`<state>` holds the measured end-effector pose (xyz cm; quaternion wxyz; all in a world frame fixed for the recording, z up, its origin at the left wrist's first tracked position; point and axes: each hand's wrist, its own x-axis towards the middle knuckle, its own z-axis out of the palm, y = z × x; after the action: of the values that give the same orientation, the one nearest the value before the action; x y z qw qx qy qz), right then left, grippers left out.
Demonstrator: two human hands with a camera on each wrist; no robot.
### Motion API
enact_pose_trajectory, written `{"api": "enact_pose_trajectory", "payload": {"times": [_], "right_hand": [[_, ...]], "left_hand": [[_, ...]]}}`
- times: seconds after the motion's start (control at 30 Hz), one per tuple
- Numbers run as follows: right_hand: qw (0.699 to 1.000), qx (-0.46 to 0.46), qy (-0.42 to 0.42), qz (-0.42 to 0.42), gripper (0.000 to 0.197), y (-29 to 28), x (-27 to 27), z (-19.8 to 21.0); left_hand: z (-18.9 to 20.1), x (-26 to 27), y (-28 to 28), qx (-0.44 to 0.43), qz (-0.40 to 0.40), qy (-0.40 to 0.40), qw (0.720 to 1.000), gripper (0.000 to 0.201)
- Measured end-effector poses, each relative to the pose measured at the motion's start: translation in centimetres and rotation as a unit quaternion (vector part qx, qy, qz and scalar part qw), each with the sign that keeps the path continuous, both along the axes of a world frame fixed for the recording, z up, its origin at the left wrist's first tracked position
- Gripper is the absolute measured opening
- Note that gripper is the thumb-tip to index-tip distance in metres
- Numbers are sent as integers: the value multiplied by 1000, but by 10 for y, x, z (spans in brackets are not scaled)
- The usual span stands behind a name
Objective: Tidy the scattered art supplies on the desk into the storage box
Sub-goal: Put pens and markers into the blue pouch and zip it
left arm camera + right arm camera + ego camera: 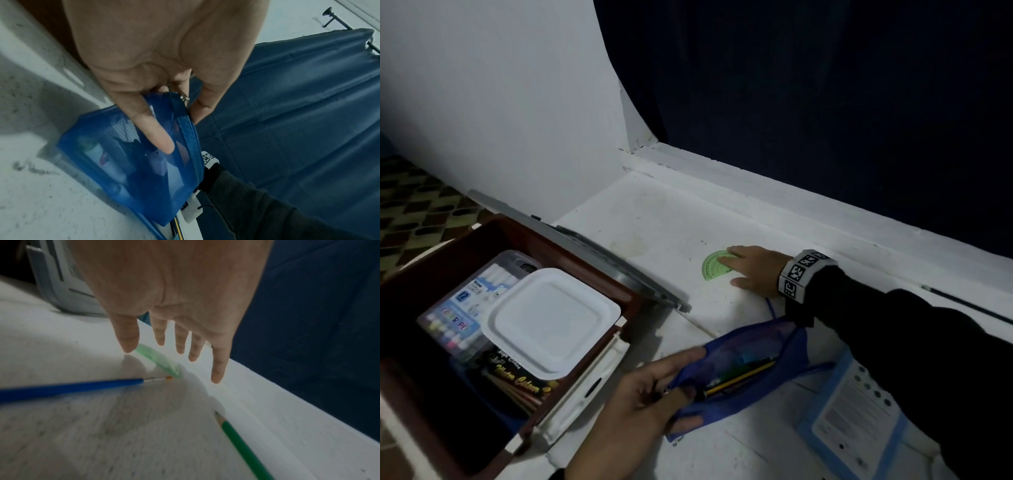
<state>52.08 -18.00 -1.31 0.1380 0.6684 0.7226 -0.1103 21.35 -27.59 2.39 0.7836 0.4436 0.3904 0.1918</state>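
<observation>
Left hand (635,407) fingers pinching blue mesh pouch (739,368), right hand (753,270) fingers spread over translucent green protractor (714,267)

Protractor (714,269) half under fingers, paintbrush (72,388) handle cropped (blurred), pouch (739,370) contents perhaps pencils

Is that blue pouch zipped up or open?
Open: the left hand holds the blue mesh pouch by its mouth, and pencils show through the gap.
</observation>
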Motion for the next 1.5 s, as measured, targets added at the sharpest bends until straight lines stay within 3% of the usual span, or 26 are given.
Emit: {"api": "enact_pose_trajectory", "payload": {"times": [0.13,0.3,0.5,0.73,0.93,1.1,1.3,1.5], "right_hand": [[997,69,-10,27,40,-12,-6,12],[993,75,-84,30,28,-30,-22,16],[992,76,-98,-19,28,-52,-35,34],[965,259,-33,-20,10,-105,-52,93],[940,324,101,27,20,-196,-86,118],[965,251,67,42,30,-265,-102,98],[924,356,121,-67,28,-334,-90,93],[939,193,202,-202,58,-403,-74,85]], "left_hand": [[-1,-1,0,9,-3,5,1000,40],[-1,1,-1,15,-17,25,999,41],[0,-1,-6,27,-23,49,998,41],[10,-1,-8,34,-44,34,998,45],[27,3,-22,51,-70,0,996,40],[37,6,-42,-19,-74,-65,995,50],[47,17,-77,-70,-129,-87,985,53],[46,34,-109,-84,-180,-74,977,54]]}}
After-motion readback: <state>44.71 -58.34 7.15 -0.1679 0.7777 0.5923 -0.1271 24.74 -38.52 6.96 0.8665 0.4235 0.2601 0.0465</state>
